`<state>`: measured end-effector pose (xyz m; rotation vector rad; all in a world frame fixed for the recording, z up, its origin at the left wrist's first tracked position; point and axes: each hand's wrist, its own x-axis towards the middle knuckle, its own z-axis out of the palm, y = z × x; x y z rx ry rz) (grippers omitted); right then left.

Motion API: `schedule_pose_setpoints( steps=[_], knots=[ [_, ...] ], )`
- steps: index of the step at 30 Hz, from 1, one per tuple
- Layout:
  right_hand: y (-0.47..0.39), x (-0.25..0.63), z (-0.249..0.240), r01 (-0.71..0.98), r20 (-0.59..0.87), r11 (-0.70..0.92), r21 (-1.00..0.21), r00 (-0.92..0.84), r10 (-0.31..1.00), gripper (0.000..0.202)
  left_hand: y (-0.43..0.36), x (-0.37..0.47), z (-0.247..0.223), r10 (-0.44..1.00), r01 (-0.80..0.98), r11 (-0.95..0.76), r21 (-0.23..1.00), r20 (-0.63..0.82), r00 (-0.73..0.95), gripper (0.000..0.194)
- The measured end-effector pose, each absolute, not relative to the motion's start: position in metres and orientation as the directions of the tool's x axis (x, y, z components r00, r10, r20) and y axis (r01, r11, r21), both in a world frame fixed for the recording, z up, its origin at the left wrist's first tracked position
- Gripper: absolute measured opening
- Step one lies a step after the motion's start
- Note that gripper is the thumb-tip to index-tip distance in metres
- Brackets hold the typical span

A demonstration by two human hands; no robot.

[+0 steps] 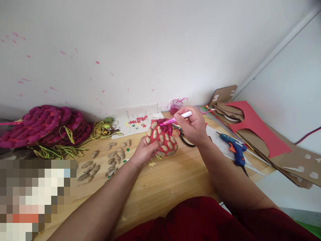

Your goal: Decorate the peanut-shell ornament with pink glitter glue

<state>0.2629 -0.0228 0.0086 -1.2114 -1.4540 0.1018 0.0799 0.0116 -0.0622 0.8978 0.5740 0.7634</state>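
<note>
A red disc (157, 143) covered with peanuts is tilted up above the wooden table. My left hand (146, 150) grips its lower left edge, thumb on the front. My right hand (193, 125) is closed around a white-handled brush (184, 115), whose pink end touches the disc's upper part. The peanuts there are wet magenta; those lower down are plain tan. Behind my right hand stands a clear cup of magenta paint (176, 105). Scissors (187, 140) with dark handles lie partly hidden behind the disc and my right hand.
Loose peanuts (116, 155) lie on the table (155, 190) at left, near magenta discs (47, 124) and green strings. Small stars (137, 120) rest on white paper at the back. A blue glue gun (235, 150), red sheet (260, 130) and cardboard (301, 164) are at right.
</note>
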Motion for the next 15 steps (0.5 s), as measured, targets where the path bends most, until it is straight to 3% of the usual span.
schedule_pose_setpoints(
  steps=[6, 11, 15],
  knots=[
    [-0.024, 0.263, 0.009, 0.615, 0.687, 0.447, -0.649, 0.223, 0.692, 0.009, 0.011, 0.080, -0.062, 0.790, -0.339, 0.419, 0.842, -0.154, 0.594, 0.028],
    [-0.028, 0.260, 0.011, 0.623, 0.650, 0.461, -0.632, 0.103, 0.753, 0.008, 0.011, 0.081, -0.057, 0.797, -0.337, 0.416, 0.845, -0.160, 0.582, 0.026],
    [-0.030, 0.258, 0.012, 0.679, 0.723, 0.488, -0.549, 0.093, 0.685, 0.006, 0.010, 0.082, -0.051, 0.807, -0.354, 0.417, 0.837, -0.162, 0.568, 0.024]
  ],
)
